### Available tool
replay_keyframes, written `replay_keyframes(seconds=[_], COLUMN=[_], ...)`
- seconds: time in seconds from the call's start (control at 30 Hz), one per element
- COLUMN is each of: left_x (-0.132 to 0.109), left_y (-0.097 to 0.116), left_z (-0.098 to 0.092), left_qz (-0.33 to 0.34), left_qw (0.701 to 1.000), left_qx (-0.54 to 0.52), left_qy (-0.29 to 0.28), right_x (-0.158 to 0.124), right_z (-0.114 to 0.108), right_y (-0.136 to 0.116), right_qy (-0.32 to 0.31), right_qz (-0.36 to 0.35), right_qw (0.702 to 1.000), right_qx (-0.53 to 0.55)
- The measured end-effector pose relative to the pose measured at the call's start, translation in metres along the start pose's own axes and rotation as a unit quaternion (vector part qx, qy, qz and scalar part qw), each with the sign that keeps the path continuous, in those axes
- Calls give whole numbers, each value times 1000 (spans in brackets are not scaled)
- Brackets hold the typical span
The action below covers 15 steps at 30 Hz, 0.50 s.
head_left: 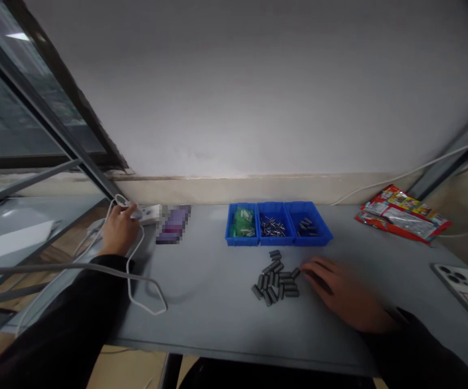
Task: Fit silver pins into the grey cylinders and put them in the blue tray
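At the left of the table, my left hand (119,229) has its fingers closed around a white plug (135,214) at the end of a white power strip (151,214). A white cable runs beside that wrist. My right hand (339,292) rests low over the table with its fingers apart, slightly blurred. Its fingertips come close to the right side of a loose pile of short grey metal cylinders (273,281). Behind the pile stand three joined blue bins (272,242): green bags with small pale parts, thin shiny pins, and some grey cylinders.
A purple phone-like object (175,224), partly pixelated, lies right of the power strip. Colourful snack packets (404,213) lie at the back right. A phone in a patterned case (466,292) is at the right edge. White cable (153,312) loops across the left side.
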State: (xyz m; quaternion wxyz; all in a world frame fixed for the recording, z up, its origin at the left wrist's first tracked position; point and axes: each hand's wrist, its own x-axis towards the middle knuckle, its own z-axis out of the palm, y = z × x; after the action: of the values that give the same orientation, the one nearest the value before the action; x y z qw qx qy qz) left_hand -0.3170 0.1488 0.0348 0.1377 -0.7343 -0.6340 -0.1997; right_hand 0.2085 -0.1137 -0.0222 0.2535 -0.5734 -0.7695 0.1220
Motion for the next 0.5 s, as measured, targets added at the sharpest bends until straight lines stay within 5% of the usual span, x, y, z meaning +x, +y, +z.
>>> replay_keyframes(seconds=[0.13,0.3,0.4,0.5], left_x=[1,17,23,17], left_y=[0,18,55,96], left_z=[-9,-45,-64,-84], left_qz=[-12,-51,-53,16], left_qw=[1000,993,998,998], left_qx=[29,59,42,-44], left_qy=[2,-92,-6,51], right_x=[1,4,9,15], right_z=[-2,-3,-2,0], right_y=[-5,-9,-10,-10], right_qy=[-33,-73,-77,-92], right_qz=[11,28,30,23], right_qw=[999,995,995,995], right_qx=[35,63,51,26])
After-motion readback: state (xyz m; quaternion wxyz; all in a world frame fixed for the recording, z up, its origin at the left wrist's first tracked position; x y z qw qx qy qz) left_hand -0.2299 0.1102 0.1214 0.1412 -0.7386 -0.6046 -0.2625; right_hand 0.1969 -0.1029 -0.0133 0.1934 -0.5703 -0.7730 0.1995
